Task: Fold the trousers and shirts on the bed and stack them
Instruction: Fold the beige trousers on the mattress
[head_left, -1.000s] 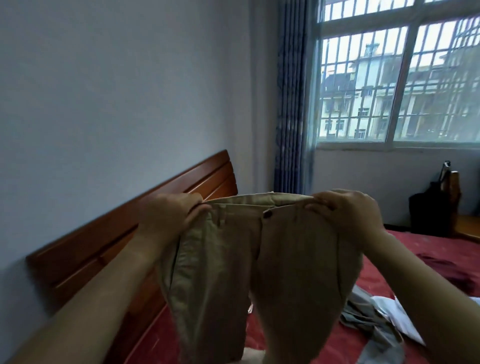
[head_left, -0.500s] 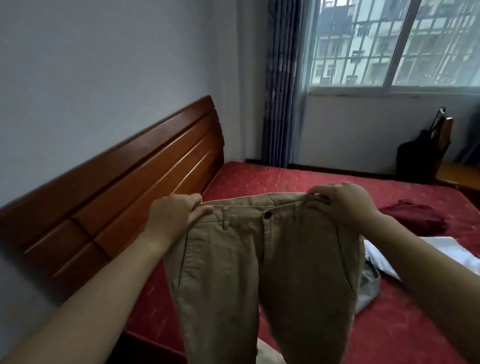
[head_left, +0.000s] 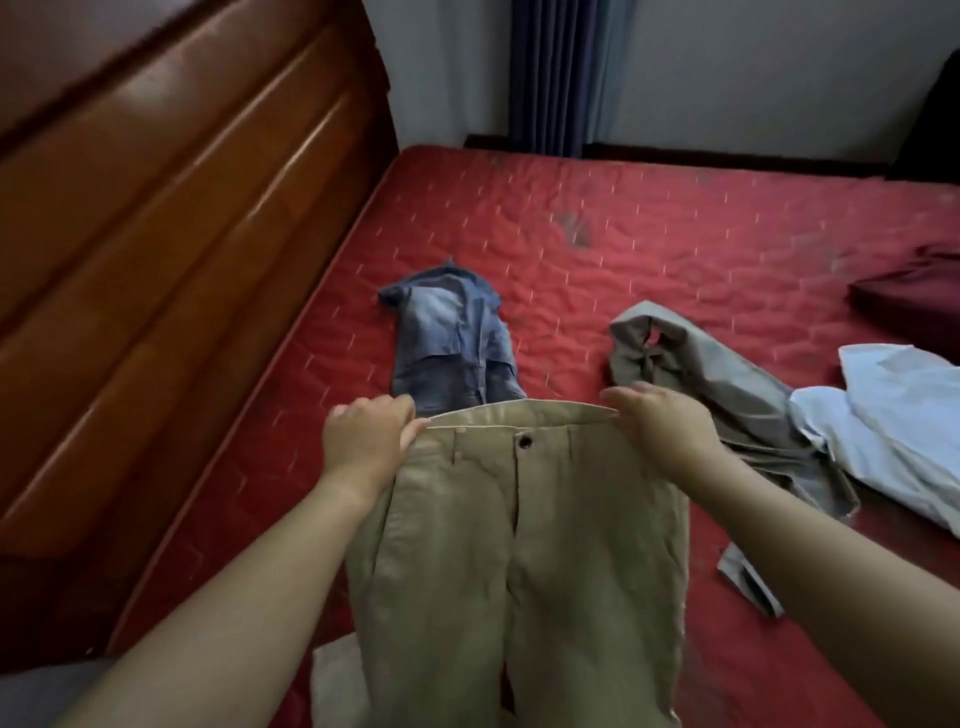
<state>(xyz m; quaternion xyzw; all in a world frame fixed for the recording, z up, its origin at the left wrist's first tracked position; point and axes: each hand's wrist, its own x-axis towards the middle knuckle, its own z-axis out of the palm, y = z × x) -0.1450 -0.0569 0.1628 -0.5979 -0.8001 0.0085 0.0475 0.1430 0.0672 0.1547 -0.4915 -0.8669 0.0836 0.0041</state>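
Khaki trousers (head_left: 519, 545) hang front side up over the near edge of the red bed (head_left: 597, 234), button at the waistband. My left hand (head_left: 363, 441) grips the waistband's left end and my right hand (head_left: 660, 431) grips its right end. Blue jeans (head_left: 452, 338) lie crumpled just beyond the waistband. A grey garment (head_left: 727, 395) lies bunched to the right, with a light blue shirt (head_left: 904, 426) partly over it. A dark red garment (head_left: 914, 296) sits at the far right edge.
A wooden headboard (head_left: 156, 234) runs along the left side of the bed. A dark blue curtain (head_left: 556, 73) hangs at the far wall. A dark object (head_left: 935, 119) stands at the top right corner.
My view has tilted down from the window to the bed. Both hands have lowered the khaki trousers toward the mattress, still holding the waistband ends.
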